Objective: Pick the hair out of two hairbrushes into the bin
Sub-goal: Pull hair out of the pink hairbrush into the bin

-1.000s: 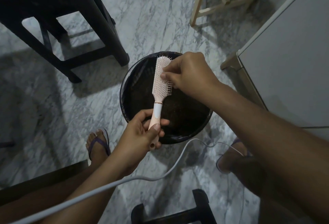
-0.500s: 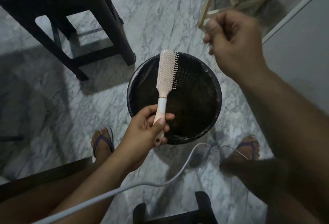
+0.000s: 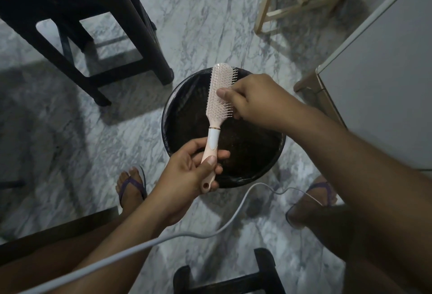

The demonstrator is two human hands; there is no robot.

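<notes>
The pink hairbrush (image 3: pixel 219 97) is being held over the black-lined bin (image 3: pixel 184 106), bristles facing up, head pointing to 12 o'clock. The left hand (image 3: pixel 187 176) is gripping the handle at the 6 o'clock end, fingers and thumb wrapped round it. The right hand (image 3: pixel 254 102) is pinching at the bristles from the 3 o'clock side, thumb and curled fingers closed together; any hair between them cannot be made out. A grey cord (image 3: pixel 233 214) is trailing across the floor at the bin's 6 o'clock. A black stool (image 3: pixel 93 36) is standing at its 10 o'clock.
</notes>
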